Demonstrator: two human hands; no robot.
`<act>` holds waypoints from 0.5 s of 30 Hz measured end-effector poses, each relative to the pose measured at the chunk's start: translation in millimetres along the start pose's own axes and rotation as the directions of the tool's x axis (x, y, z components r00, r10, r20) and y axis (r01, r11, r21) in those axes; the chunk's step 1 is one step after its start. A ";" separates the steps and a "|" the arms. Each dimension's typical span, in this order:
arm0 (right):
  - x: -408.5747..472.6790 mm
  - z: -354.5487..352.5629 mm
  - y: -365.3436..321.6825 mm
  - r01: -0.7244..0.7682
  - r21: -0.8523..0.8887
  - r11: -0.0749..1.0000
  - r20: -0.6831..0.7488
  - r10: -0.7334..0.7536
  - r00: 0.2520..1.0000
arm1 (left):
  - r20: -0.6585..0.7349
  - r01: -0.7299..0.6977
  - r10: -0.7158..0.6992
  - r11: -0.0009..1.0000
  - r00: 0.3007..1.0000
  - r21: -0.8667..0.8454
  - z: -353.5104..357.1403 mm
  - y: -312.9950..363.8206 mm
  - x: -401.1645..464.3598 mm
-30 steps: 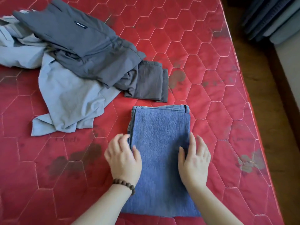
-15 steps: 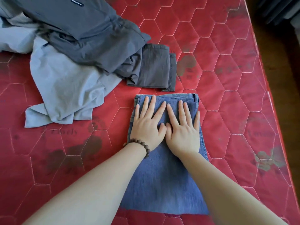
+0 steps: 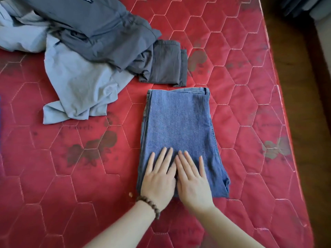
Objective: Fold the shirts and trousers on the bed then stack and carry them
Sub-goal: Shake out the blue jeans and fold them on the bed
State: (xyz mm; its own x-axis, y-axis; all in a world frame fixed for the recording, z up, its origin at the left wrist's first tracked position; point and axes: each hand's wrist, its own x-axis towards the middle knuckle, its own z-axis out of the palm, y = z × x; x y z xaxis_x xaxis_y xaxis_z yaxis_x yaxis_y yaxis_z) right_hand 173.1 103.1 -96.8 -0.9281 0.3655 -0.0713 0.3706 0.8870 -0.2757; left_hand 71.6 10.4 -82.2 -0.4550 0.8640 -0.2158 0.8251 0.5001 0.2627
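So the blue jeans [image 3: 180,138] are folded into a neat long rectangle, lying flat on the red quilted mattress [image 3: 250,86] a bit right of the middle, waistband end at the far side. Just beyond them sits a small dark grey folded garment [image 3: 166,63], squared up, not touching the jeans. To the far left it's still a messy heap: dark grey trousers [image 3: 93,27] with a little white label sprawl over a crumpled light blue-grey shirt [image 3: 80,83], whose loose edge spills toward the near left. The trousers overlap the folded grey piece's left edge.
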 end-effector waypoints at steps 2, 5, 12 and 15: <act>2.6 11.0 6.6 -0.020 -0.011 1.000 0.023 0.020 1.000 | 0.006 0.033 -0.033 0.999 0.999 0.037 13.1 -5.9 1.5; 9.0 17.0 10.5 -0.005 0.007 1.000 0.038 0.005 0.999 | -0.001 0.030 -0.030 0.998 1.000 0.058 25.3 -11.5 3.2; 0.0 3.9 56.7 -0.250 -0.076 0.965 0.074 0.256 0.964 | -0.099 0.258 -0.253 0.965 0.962 0.040 31.0 -17.6 6.1; 2.2 -0.7 57.0 -0.286 -0.024 0.958 0.108 0.287 0.952 | -0.108 0.352 -0.362 0.930 0.926 -0.104 26.3 -14.3 12.6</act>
State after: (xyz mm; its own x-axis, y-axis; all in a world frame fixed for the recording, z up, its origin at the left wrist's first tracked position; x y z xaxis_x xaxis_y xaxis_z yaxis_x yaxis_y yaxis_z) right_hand 192.2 154.7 -112.1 -0.7810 0.5721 -0.2504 0.6214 0.7518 -0.2206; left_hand 62.8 12.5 -113.4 -0.7562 0.6251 -0.1933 0.5729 0.7753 0.2659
